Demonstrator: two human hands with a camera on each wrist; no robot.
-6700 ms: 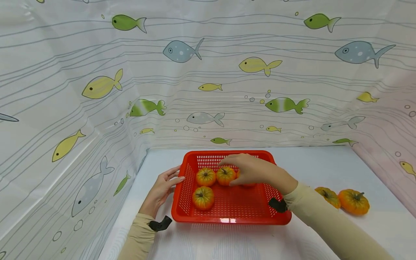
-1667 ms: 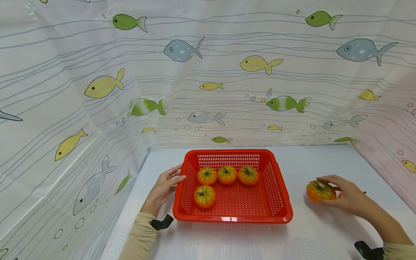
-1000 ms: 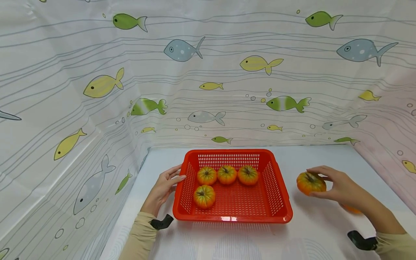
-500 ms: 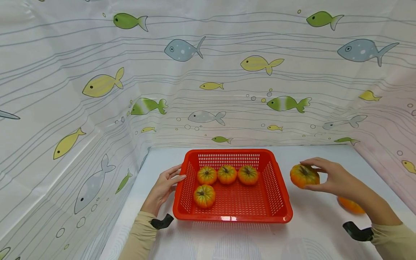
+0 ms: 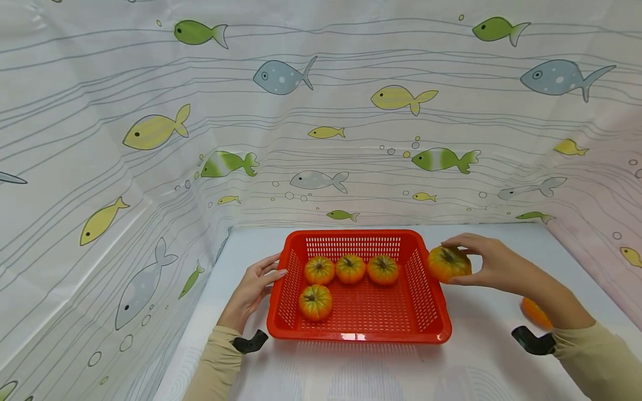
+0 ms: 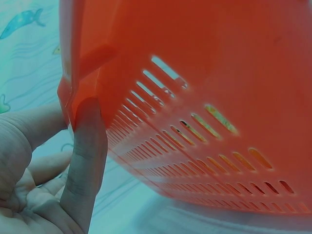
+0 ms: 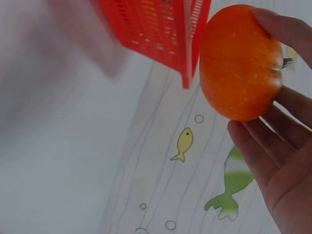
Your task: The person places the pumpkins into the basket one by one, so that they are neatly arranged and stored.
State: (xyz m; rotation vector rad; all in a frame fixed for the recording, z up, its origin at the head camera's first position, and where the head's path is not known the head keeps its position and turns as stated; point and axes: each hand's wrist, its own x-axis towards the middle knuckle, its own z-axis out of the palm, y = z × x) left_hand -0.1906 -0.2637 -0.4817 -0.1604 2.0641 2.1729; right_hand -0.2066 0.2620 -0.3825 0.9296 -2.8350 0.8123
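Observation:
A red slotted plastic basket [image 5: 358,336] stands on the table. My left hand [image 5: 252,292] pinches its left rim, thumb on top; the left wrist view shows a finger [image 6: 85,156] against the outer wall below the rim. Lifted at the basket's right rim is a small orange pumpkin [image 5: 448,265] with green-yellow streaks. My right hand [image 5: 494,264] grips it between thumb and fingers, and the right wrist view shows its smooth orange side beside the basket wall. Inside the basket sit several like pumpkins [image 5: 350,269], three along the back and one at front left [image 5: 315,303].
Another pumpkin [image 5: 535,313] lies on the table to the right, partly hidden behind the right forearm. A fish-patterned sheet [image 5: 371,184] rises behind the table and along both sides. Black straps [image 5: 533,341] show at both wrists.
My right hand went from inside the basket to the right, took a pumpkin off the table, and carried it left and up to the basket's right rim. The left hand stays at the left rim.

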